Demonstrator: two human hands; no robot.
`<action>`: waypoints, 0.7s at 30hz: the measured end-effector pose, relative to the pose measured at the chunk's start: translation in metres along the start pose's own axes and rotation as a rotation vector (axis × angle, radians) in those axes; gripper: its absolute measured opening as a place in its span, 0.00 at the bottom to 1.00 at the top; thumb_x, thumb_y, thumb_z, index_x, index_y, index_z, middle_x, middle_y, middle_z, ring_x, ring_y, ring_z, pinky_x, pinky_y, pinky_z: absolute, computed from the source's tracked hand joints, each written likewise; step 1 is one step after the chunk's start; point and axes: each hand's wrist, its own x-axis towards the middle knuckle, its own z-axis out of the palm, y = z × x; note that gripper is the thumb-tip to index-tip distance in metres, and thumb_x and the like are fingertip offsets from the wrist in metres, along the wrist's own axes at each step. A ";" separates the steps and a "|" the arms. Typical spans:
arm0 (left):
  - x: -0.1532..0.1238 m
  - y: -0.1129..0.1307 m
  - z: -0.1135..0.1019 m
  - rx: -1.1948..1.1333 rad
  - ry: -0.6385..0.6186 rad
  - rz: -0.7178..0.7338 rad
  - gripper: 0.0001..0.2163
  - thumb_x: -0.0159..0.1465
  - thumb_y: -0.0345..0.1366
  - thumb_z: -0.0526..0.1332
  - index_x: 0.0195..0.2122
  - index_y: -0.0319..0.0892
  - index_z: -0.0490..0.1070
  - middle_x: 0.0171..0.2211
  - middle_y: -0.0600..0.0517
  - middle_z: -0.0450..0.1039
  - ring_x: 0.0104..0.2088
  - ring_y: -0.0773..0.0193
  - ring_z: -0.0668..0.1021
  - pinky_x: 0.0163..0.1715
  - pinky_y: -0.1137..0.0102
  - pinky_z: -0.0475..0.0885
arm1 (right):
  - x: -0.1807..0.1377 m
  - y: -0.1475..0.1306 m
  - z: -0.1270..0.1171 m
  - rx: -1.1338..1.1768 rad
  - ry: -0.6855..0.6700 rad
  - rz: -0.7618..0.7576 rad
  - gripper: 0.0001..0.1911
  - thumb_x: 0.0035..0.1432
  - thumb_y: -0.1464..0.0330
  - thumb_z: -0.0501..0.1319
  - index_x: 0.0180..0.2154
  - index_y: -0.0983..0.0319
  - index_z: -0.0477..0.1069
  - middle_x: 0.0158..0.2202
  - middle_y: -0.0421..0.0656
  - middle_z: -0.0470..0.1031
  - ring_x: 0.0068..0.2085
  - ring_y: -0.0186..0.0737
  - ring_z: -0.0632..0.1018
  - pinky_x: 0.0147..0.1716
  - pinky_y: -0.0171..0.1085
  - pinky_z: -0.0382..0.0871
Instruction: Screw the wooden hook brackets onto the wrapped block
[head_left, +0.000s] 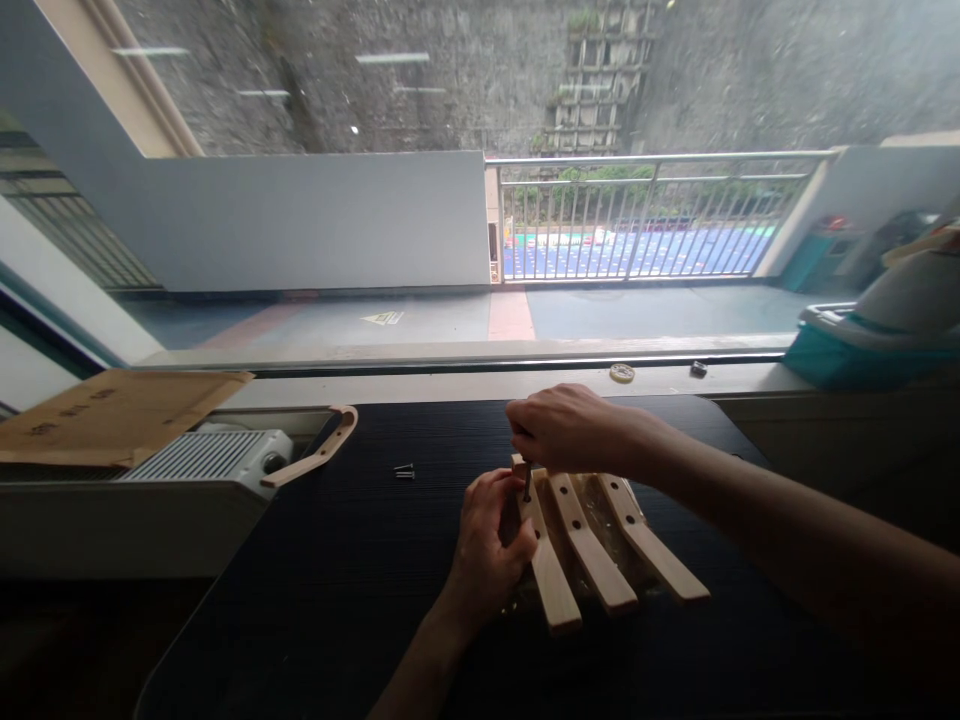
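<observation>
My right hand [562, 428] is curled tightly round the top of a slim, dark, straight-shafted tool [527, 482], its handle hidden inside my fist, the shaft pointing down from under my fingers. Its lower end meets a dark round hole in the leftmost pale, smooth wooden strip [555, 592], directly below my grip. My left hand [491, 530] lies along that strip's left side, half curled, thumb on the wood and fingers close by the shaft; I cannot tell how firmly it pinches. Just right of it lie a middle pale wooden strip [600, 568] and a right-hand pale wooden strip [667, 562], both bent, blunt-ended and pierced with dark holes, over something brownish and glinting. All rest on a black, finely grained table [337, 600]. Left of my hands lie small silvery metal screws [405, 470]; farther left, a hooked pale wooden piece [319, 455] sits at the table's edge, near a ribbed white appliance [210, 455] and a flat brown paper envelope [120, 412].
</observation>
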 end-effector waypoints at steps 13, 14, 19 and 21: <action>0.003 0.001 -0.001 -0.016 -0.024 -0.027 0.16 0.56 0.29 0.56 0.46 0.44 0.63 0.50 0.48 0.63 0.52 0.57 0.65 0.53 0.58 0.63 | 0.011 0.006 0.009 0.002 0.108 -0.058 0.11 0.57 0.67 0.52 0.32 0.64 0.71 0.25 0.42 0.72 0.24 0.31 0.66 0.24 0.33 0.51; 0.003 0.001 -0.001 -0.017 -0.024 -0.029 0.16 0.56 0.29 0.56 0.46 0.44 0.63 0.50 0.48 0.63 0.52 0.56 0.65 0.53 0.58 0.63 | 0.011 0.008 0.009 0.015 0.106 -0.069 0.11 0.57 0.66 0.51 0.32 0.64 0.71 0.25 0.42 0.72 0.23 0.31 0.65 0.24 0.33 0.51; 0.003 0.003 -0.002 -0.017 -0.032 -0.041 0.16 0.55 0.29 0.56 0.46 0.44 0.63 0.50 0.47 0.63 0.53 0.56 0.65 0.53 0.57 0.63 | 0.011 0.015 0.012 0.079 0.112 -0.116 0.12 0.57 0.65 0.50 0.31 0.63 0.70 0.23 0.40 0.70 0.22 0.29 0.61 0.24 0.33 0.51; 0.003 0.004 -0.003 -0.013 -0.034 -0.038 0.16 0.55 0.29 0.56 0.46 0.44 0.63 0.50 0.47 0.63 0.53 0.55 0.65 0.53 0.57 0.63 | 0.011 0.016 0.014 0.090 0.126 -0.111 0.11 0.57 0.66 0.50 0.30 0.63 0.69 0.23 0.40 0.69 0.22 0.29 0.60 0.23 0.33 0.51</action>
